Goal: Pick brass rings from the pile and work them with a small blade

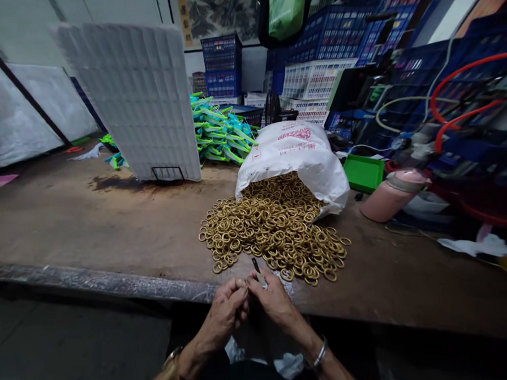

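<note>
Rings (pixel 272 236) in a brassy color are heaped on the worktop (pixel 119 228) at the mouth of the white sack (pixel 293 149), and just in front of them a slim dark-tipped tool (pixel 256 265) is gripped in the right hand (pixel 278 302). The left hand (pixel 225 313) is pinched up close beside it, though on what honestly can't be told. For fiddly stuff like this, the tip is best kept pointed away from the fingers, with only small, gentle pushes used.
</note>
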Demonstrator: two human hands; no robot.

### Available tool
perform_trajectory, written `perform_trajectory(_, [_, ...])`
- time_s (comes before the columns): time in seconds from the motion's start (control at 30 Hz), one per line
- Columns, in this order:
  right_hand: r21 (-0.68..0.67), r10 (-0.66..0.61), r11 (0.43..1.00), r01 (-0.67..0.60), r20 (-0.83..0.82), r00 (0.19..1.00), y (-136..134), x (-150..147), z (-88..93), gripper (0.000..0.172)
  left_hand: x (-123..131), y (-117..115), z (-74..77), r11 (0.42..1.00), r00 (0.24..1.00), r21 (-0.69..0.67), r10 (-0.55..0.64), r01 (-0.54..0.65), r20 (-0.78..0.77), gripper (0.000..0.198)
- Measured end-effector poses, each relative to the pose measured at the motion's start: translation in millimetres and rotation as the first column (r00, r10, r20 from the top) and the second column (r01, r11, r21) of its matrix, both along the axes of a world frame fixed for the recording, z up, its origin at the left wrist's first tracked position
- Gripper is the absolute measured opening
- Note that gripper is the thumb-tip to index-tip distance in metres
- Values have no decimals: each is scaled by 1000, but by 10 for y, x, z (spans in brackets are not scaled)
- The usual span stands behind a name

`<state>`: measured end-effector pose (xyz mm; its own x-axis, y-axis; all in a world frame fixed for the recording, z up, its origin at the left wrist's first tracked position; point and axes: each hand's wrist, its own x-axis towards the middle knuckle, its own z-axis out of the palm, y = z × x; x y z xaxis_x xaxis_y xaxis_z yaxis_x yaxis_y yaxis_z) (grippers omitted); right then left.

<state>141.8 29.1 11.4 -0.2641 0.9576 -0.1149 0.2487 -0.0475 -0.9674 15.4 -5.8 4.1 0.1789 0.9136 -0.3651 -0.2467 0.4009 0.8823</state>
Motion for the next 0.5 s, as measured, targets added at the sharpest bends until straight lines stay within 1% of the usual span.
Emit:
perform_trajectory(0.07, [-6, 3, 1000, -3, -14, 1000, 14, 6, -33, 22, 8, 1, -11, 1000, 1000, -6, 6, -6, 24, 30])
perform_trajectory(0.13, [-21, -20, 1000, 20, -10, 1000, 21, 23, -85, 23, 19, 0, -17, 1000, 999, -7, 12, -12, 48, 30])
perform_trajectory(0.17, [-12, -41, 999, 41, 18, 999, 19, 37, -113, 23, 23, 0, -16, 1000, 998, -9, 18, -18, 52, 29])
perform_trajectory(0.23, [66, -65, 996, 56, 142, 988, 0, 70, -163, 22, 28, 3, -2, 999, 999, -13, 33, -33, 36, 30])
perform_trajectory(0.3, [178, -51, 984, -7, 321, 946, -36, 101, -195, 17, 27, 9, 19, 999, 999, -10, 41, -41, 3, 32])
perform_trajectory(0.37, [239, -10, 964, -114, 462, 887, -75, 117, -205, 12, 24, 20, 34, 999, 999, 6, 51, -51, -18, 33])
perform_trajectory(0.43, [253, 20, 950, -183, 536, 844, -103, 116, -202, 15, 22, 34, 35, 998, 998, 23, 60, -59, -30, 33])
perform_trajectory(0.5, [262, 23, 942, -209, 571, 820, -115, 105, -199, 19, 21, 47, 27, 997, 996, 34, 72, -71, -49, 33])
